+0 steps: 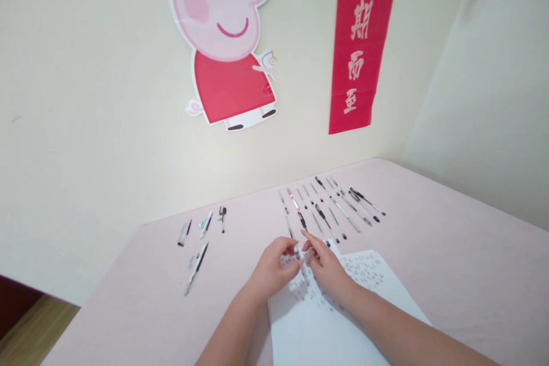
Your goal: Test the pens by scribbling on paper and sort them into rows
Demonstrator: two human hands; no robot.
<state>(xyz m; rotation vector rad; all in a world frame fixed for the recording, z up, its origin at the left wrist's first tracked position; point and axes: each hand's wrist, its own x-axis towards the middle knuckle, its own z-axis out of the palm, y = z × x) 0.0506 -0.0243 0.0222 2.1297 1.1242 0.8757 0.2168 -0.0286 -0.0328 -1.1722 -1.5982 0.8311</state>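
Both my hands meet over the top edge of a white paper sheet [300,331] with small dark handwritten marks. My left hand [274,266] is closed, pinching a slim clear pen [296,252] between thumb and fingers. Close beside it, my right hand [328,269] has its thumb and fingers pressed together near the pen's end, index finger raised. What it pinches is too small to make out. Just beyond my fingertips lie a thin pen [290,226] and a black-capped pen [302,221].
Several pens, refills and caps lie in rows at the back right, including a pink-and-white pen [293,199] and a light blue pen [345,214]. On the left are small groups of pen parts, with a black-and-grey pen [196,269]. A wall bounds the pink table [231,309].
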